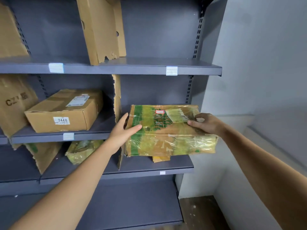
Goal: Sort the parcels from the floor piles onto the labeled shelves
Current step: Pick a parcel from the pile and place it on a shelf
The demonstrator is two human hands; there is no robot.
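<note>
Both hands are on a green-and-yellow taped parcel [166, 136]: the left hand [123, 130] presses straight fingers against its left end, and the right hand [206, 123] curls over its top right corner, gripping. Grey shelving [141, 69] has it at the middle shelf's right end, where it hides the front edge. Left of a torn cardboard divider [117, 97] sits a brown box [63, 112] marked 0448. Writing on the shelf-edge label [68, 136] is unreadable.

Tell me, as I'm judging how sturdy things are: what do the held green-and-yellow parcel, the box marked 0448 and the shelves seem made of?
Green-and-yellow parcel: printed cardboard under glossy clear tape or film; wrinkles and glare show. Box marked 0448: plain matte brown cardboard, paper labels. Shelves: probably painted metal, matte grey, judging by thin edges and slotted uprights.
</note>
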